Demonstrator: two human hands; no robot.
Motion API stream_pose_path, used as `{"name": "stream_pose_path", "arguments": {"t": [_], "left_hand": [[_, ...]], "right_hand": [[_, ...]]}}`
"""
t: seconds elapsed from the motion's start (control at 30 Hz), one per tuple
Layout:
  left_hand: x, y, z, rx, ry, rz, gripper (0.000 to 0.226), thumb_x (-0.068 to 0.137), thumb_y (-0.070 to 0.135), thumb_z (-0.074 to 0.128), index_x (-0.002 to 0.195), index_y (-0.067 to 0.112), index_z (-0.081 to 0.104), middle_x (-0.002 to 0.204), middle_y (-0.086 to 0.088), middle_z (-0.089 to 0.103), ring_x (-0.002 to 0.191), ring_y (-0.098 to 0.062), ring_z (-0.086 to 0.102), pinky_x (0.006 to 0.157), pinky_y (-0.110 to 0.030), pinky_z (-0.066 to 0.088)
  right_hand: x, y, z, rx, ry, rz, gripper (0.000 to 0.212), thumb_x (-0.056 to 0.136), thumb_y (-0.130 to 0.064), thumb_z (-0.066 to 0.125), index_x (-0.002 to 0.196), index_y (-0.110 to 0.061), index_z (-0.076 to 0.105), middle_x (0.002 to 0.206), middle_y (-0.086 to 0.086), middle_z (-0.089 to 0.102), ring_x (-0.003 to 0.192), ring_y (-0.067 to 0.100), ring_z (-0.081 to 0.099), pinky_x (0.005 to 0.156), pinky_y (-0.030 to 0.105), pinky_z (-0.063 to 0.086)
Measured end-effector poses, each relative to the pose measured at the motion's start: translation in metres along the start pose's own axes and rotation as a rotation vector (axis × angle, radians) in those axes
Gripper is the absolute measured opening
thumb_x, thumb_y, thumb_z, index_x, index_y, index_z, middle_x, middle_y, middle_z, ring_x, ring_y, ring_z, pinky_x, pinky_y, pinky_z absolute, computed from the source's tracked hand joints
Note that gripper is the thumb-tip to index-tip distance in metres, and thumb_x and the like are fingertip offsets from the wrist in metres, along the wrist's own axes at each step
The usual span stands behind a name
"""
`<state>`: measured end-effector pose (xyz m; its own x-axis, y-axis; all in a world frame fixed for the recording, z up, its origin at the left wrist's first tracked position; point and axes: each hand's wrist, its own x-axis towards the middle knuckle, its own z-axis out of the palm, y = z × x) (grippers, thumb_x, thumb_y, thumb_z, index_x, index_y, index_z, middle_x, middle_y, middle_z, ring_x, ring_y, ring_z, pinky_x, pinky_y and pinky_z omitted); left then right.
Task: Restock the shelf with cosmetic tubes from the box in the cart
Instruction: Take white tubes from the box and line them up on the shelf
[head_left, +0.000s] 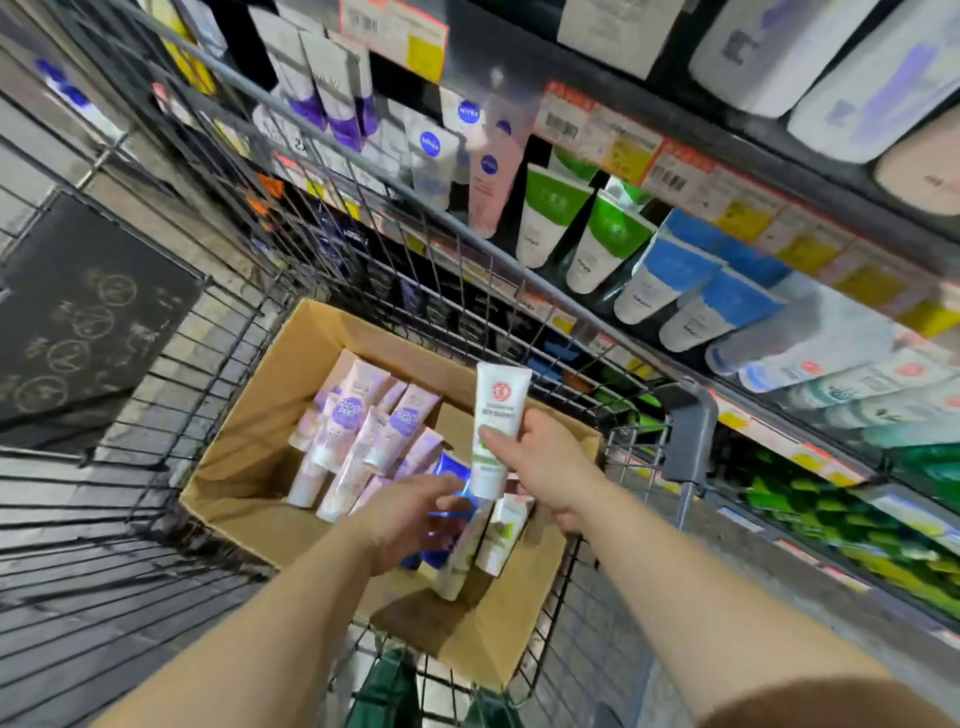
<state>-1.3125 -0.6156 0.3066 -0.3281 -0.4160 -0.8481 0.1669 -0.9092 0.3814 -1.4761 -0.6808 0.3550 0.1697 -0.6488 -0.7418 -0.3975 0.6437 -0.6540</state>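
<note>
Holding one white tube (497, 426) upright over the box (249, 431), the right hand (545, 462) pinches its middle. Left hand (410, 519) reaches among blue tubes (451, 465); its grip cannot be told. Many pink tubes (358, 431) remain; the shelf (779, 249) at right awaits. Restocking looks far from finished.

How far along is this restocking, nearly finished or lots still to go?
Midway at best. The shelf already carries rows of tubes. The right hand holds a white tube above the box; the left hand reaches in. Many pink tubes remain inside.
</note>
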Motion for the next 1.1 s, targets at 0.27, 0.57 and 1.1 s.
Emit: {"name": "stream_pose_path", "arguments": {"t": [0.27, 0.57, 1.1], "left_hand": [[0.039, -0.058, 0.013, 1.318, 0.494, 0.038, 0.031, 0.086, 0.044, 0.059, 0.105, 0.019, 0.062, 0.111, -0.007, 0.06, 0.1, -0.026, 0.06, 0.078, -0.034, 0.047], [0.037, -0.058, 0.017, 0.988, 0.506, 0.06, 0.014, 0.09, 0.034, 0.06, 0.091, 0.02, 0.061, 0.108, -0.007, 0.064, 0.095, -0.025, 0.062, 0.077, -0.032, 0.051], [-0.15, 0.142, 0.071, 0.249, -0.03, 0.438, 0.012, 0.104, 0.024, 0.043, 0.111, 0.018, 0.051, 0.106, -0.013, 0.061, 0.082, -0.026, 0.062, 0.081, -0.049, 0.054]], "right_hand": [[0.004, 0.034, -0.011, 0.0, 0.115, 0.006, 0.019, 0.086, -0.035, 0.069, 0.099, -0.027, 0.056, 0.104, -0.001, 0.072, 0.091, 0.021, 0.072, 0.077, 0.057, 0.058], [-0.009, 0.037, -0.014, -0.03, 0.154, 0.024, 0.015, 0.091, -0.03, 0.066, 0.099, -0.024, 0.055, 0.103, 0.0, 0.071, 0.088, 0.017, 0.071, 0.076, 0.047, 0.06], [-0.126, -0.113, -0.038, -0.031, 0.303, -0.178, 0.028, 0.095, -0.037, 0.059, 0.116, -0.022, 0.049, 0.121, 0.0, 0.062, 0.106, 0.023, 0.063, 0.089, 0.048, 0.054]]}}
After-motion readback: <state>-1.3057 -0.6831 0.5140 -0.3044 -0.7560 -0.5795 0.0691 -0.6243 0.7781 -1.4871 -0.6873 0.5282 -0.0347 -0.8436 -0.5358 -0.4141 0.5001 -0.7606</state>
